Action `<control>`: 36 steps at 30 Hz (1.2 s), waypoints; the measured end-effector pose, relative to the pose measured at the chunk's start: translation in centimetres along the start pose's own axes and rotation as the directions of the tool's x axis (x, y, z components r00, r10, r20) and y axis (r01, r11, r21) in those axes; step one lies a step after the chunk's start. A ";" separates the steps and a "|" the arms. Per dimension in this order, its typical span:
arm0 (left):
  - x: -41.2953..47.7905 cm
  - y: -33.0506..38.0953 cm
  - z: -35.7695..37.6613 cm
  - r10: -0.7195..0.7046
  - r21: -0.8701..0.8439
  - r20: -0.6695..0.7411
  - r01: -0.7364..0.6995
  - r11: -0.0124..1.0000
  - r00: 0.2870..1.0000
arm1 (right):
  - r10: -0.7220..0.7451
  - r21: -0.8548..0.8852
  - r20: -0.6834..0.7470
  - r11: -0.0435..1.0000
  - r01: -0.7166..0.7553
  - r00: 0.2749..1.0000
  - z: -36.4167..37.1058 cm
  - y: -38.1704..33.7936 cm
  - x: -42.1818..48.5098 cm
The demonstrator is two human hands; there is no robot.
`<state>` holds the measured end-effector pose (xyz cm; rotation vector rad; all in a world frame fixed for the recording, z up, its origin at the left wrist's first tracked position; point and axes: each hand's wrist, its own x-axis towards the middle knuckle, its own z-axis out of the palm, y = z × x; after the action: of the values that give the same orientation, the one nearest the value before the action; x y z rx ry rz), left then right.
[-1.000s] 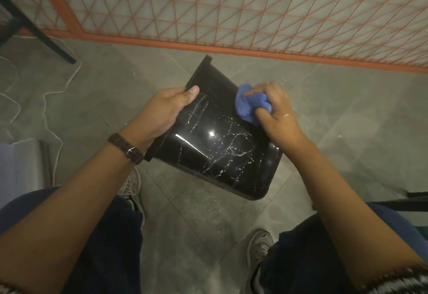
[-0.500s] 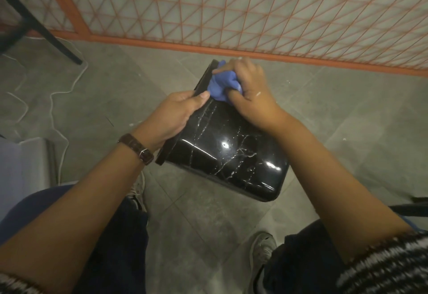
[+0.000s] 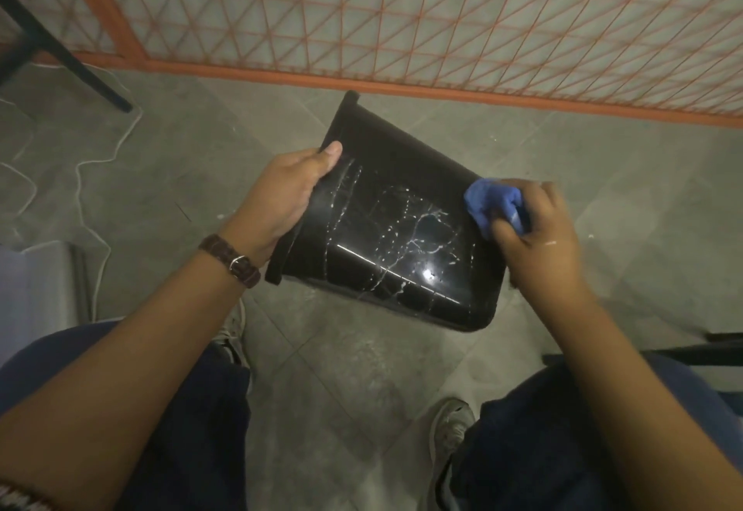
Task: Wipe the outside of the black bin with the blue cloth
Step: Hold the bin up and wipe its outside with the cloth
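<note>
The black bin (image 3: 402, 225) is held on its side above the floor, its glossy side up and streaked with white lines and drops. Its open rim points left, its base lower right. My left hand (image 3: 289, 196) grips the rim, thumb lying on the outer wall. My right hand (image 3: 538, 229) holds the bunched blue cloth (image 3: 492, 203) against the bin's right edge, near the base. A brown watch sits on my left wrist.
An orange-framed mesh fence (image 3: 442, 28) runs across the back. A black furniture leg (image 3: 60, 52) and a white cord (image 3: 92, 172) lie at the left on the grey tiled floor. My knees and shoes fill the bottom; a grey object (image 3: 36, 285) stands at far left.
My right hand with the cloth swept from the bin's upper left corner near the rim down to its right edge. The left hand kept its grip on the rim.
</note>
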<state>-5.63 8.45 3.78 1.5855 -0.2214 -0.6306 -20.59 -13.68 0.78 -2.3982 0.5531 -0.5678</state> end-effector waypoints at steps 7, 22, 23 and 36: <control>0.7 -0.5 -0.7 0.013 0.010 -0.065 -0.013 1.000 0.998 | 0.058 0.109 0.070 0.992 -0.065 0.996 2.5 -0.8 -0.2; 1.0 -0.8 0.3 0.028 0.005 -0.123 -0.027 1.000 0.992 | 0.191 0.187 0.083 0.961 -0.204 0.978 2.8 0.0 0.7; 1.0 -0.9 0.6 0.025 0.015 -0.125 -0.023 1.000 0.992 | 0.177 0.141 0.065 0.973 -0.185 0.982 2.9 0.1 0.6; -0.2 -1.9 2.1 -0.100 0.035 -0.124 0.105 0.994 0.987 | 0.154 0.039 0.166 0.986 -0.162 0.974 4.2 -0.6 0.9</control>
<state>-7.31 6.95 2.01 1.6775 -0.0624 -0.6096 -17.60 -11.79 -1.69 -2.2994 0.6422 -0.3104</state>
